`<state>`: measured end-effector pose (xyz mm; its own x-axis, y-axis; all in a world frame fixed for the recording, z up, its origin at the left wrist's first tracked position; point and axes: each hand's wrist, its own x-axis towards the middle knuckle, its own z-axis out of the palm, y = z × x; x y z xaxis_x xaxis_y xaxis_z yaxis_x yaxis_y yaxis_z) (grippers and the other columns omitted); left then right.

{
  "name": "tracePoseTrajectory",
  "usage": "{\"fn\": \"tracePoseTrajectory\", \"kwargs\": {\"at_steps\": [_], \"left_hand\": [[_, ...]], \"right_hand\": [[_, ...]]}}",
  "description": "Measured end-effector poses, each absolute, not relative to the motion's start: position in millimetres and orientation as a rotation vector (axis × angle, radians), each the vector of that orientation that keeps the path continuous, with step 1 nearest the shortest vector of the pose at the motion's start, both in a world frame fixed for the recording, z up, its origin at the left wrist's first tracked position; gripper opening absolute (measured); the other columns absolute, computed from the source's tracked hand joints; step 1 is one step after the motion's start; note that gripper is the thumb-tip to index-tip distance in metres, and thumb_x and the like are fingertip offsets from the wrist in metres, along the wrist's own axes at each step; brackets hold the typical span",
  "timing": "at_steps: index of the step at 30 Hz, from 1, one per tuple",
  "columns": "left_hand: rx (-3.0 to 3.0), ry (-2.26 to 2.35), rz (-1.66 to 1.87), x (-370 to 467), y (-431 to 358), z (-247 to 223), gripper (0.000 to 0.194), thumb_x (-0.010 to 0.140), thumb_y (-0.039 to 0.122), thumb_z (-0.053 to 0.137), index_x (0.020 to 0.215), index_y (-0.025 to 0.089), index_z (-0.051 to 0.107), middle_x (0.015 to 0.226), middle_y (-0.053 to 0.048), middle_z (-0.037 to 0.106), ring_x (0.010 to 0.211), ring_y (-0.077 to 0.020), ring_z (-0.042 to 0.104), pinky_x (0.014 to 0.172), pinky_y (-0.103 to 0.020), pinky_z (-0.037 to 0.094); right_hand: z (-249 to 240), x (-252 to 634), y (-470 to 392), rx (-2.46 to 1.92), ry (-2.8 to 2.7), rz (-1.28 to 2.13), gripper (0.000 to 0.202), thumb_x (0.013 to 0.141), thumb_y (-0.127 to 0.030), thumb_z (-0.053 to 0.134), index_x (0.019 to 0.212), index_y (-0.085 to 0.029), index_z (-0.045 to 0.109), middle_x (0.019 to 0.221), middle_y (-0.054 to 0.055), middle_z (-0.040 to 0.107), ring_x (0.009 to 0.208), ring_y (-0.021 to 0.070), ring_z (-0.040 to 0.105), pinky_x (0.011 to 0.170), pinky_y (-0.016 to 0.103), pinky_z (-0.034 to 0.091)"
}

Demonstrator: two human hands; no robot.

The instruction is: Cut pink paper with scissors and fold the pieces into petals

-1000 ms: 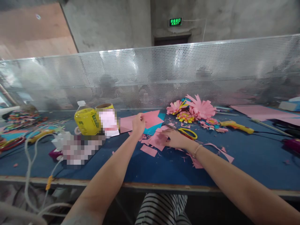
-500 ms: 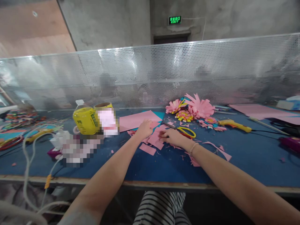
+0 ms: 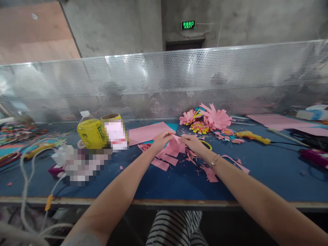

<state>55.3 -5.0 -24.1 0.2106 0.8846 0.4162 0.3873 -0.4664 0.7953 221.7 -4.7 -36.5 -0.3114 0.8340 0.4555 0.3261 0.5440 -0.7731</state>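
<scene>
Both hands meet over the middle of the blue table. My left hand [image 3: 163, 140] pinches the left side of a pink paper piece [image 3: 177, 145], and my right hand [image 3: 191, 141] pinches its right side. Below it lie cut pink pieces [image 3: 160, 164] and thin scraps. A large pink sheet [image 3: 146, 132] rests on blue paper behind my left hand. Scissors with yellow handles [image 3: 207, 145] lie partly hidden behind my right hand. Pink and yellow paper flowers [image 3: 215, 118] are piled beyond them.
A yellow-labelled bottle [image 3: 91, 133] and a yellow roll [image 3: 112, 117] stand at left, near white cables [image 3: 27, 167]. A yellow glue gun [image 3: 252, 136] lies at right. Across the back runs a perforated metal screen [image 3: 153, 82].
My right hand has taken hold of the pink paper and raised it together with my left hand. The two hands are closer together, and the camera view has shifted slightly.
</scene>
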Motion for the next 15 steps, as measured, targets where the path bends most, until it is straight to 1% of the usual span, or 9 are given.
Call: {"fn": "tracePoseTrajectory", "kwargs": {"at_steps": [2, 4, 5, 8, 11, 13, 15], "left_hand": [[1.925, 1.078, 1.253, 56.8, -3.7, -26.5, 0.022, 0.064, 0.024, 0.051, 0.082, 0.014, 0.057, 0.071, -0.001, 0.058, 0.068, -0.0114, 0.052, 0.062, -0.023, 0.041], [1.910, 1.051, 1.303, 57.3, -3.3, -27.8, 0.014, 0.063, 0.026, 0.052, 0.070, 0.014, 0.054, 0.061, 0.001, 0.052, 0.060, -0.0094, 0.049, 0.057, -0.021, 0.039], [1.893, 1.074, 1.329, 57.0, -3.6, -27.9, 0.014, 0.064, 0.028, 0.051, 0.063, 0.014, 0.051, 0.057, 0.002, 0.049, 0.056, -0.0083, 0.046, 0.054, -0.021, 0.037], [1.836, 1.152, 1.403, 54.9, -5.8, -26.3, 0.027, 0.067, 0.034, 0.049, 0.051, 0.016, 0.038, 0.047, 0.005, 0.034, 0.046, -0.0055, 0.035, 0.045, -0.019, 0.031], [1.829, 1.180, 1.443, 53.3, -7.8, -25.0, 0.034, 0.068, 0.040, 0.048, 0.048, 0.017, 0.031, 0.045, 0.006, 0.027, 0.042, -0.0048, 0.029, 0.042, -0.019, 0.027], [1.829, 1.179, 1.445, 53.6, -8.2, -25.0, 0.035, 0.068, 0.042, 0.048, 0.049, 0.017, 0.032, 0.046, 0.005, 0.027, 0.043, -0.0049, 0.029, 0.042, -0.018, 0.027], [1.817, 1.169, 1.429, 54.7, -7.9, -25.5, 0.035, 0.068, 0.043, 0.047, 0.049, 0.016, 0.034, 0.046, 0.005, 0.028, 0.043, -0.0050, 0.030, 0.042, -0.018, 0.028]], "right_hand": [[-37.9, 222.1, -2.6, -0.925, -1.743, 0.859, 0.029, 0.067, -0.041, 0.049, 0.053, -0.015, 0.049, 0.049, -0.004, 0.044, 0.048, 0.0077, 0.039, 0.048, 0.020, 0.031], [-39.3, 220.2, -2.8, -0.879, -1.620, 1.021, 0.031, 0.065, -0.045, 0.051, 0.055, -0.016, 0.049, 0.049, -0.004, 0.045, 0.046, 0.0075, 0.040, 0.046, 0.020, 0.032], [-39.2, 218.9, -3.8, -0.851, -1.563, 1.101, 0.031, 0.065, -0.047, 0.051, 0.057, -0.016, 0.048, 0.049, -0.004, 0.045, 0.044, 0.0073, 0.040, 0.044, 0.020, 0.033], [-35.1, 215.8, -9.1, -0.756, -1.447, 1.273, 0.033, 0.067, -0.050, 0.048, 0.066, -0.018, 0.050, 0.055, -0.002, 0.050, 0.047, 0.0083, 0.046, 0.045, 0.020, 0.037], [-29.2, 215.9, -12.8, -0.726, -1.465, 1.246, 0.031, 0.064, -0.047, 0.054, 0.072, -0.017, 0.052, 0.063, -0.001, 0.053, 0.054, 0.0088, 0.049, 0.050, 0.021, 0.042], [-26.7, 217.4, -13.1, -0.755, -1.515, 1.141, 0.028, 0.061, -0.043, 0.058, 0.069, -0.017, 0.052, 0.060, -0.003, 0.051, 0.052, 0.0074, 0.047, 0.050, 0.020, 0.042], [-25.9, 219.4, -12.2, -0.805, -1.553, 1.042, 0.026, 0.061, -0.041, 0.058, 0.064, -0.016, 0.052, 0.055, -0.004, 0.047, 0.047, 0.0060, 0.043, 0.046, 0.019, 0.039]]}}
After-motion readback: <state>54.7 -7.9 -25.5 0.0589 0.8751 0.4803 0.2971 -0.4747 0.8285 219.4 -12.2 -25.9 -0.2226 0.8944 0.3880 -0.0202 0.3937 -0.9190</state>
